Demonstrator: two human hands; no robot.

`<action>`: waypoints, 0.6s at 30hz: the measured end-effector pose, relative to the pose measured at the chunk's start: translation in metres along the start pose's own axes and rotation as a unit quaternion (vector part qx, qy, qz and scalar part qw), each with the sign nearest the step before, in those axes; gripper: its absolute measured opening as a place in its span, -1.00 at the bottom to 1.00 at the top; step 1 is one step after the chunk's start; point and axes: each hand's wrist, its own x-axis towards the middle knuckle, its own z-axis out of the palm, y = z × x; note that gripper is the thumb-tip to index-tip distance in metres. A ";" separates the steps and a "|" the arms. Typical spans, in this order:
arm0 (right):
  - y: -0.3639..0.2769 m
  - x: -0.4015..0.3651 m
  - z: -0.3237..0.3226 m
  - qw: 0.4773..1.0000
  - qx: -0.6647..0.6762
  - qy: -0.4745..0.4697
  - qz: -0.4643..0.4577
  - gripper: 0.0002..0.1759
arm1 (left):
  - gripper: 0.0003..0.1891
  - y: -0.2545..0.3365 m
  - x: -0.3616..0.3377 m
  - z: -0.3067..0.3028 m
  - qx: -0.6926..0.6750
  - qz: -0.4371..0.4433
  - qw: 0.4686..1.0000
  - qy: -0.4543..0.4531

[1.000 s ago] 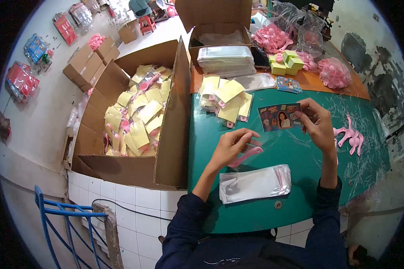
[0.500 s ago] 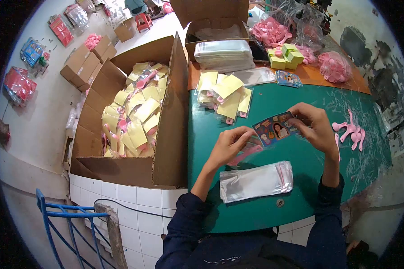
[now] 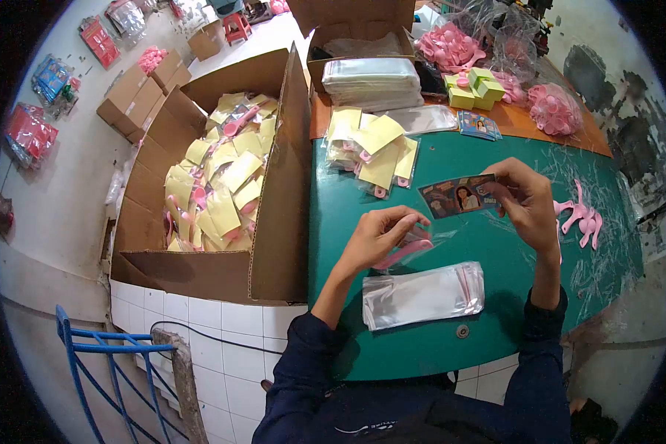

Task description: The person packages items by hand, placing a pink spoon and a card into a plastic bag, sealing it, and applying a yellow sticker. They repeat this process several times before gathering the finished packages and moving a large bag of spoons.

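Note:
My right hand (image 3: 524, 201) pinches the right end of a printed card (image 3: 457, 197) with a picture of a person on a dark blue ground. My left hand (image 3: 377, 238) is closed on a clear plastic bag (image 3: 426, 235) that has a pink spoon (image 3: 405, 254) in it. The card's left end is above the bag, apart from it. Below both hands lies a stack of clear plastic bags (image 3: 422, 296) on the green table. Loose pink spoons (image 3: 588, 222) lie to the right of my right hand.
A large cardboard box (image 3: 192, 275) full of packed bags with yellow cards stands left of the green table (image 3: 496, 325). Similar filled packets (image 3: 377, 152) are piled on it. Behind are more cards (image 3: 479, 124), yellow-green boxes (image 3: 475, 90), a bag stack (image 3: 370, 78) and bagged pink spoons (image 3: 552, 109).
The card in my right hand has risen slightly, turned flatter and moved away from my left hand. My left hand keeps hold of the bag with the spoon.

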 end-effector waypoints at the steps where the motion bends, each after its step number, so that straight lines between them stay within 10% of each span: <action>1: 0.000 0.000 0.000 1.000 -0.004 -0.010 0.000 -0.89 | -0.71 -0.001 0.000 0.000 -0.009 -0.004 1.000 0.000; 7: 0.014 0.001 0.001 0.993 -0.058 -0.032 -0.102 -0.90 | -0.75 -0.001 0.001 -0.001 -0.018 -0.005 1.000 0.010; 18: 0.007 0.001 -0.002 0.998 -0.015 -0.057 0.001 -0.91 | -0.72 0.004 -0.001 0.002 -0.072 0.014 0.997 0.002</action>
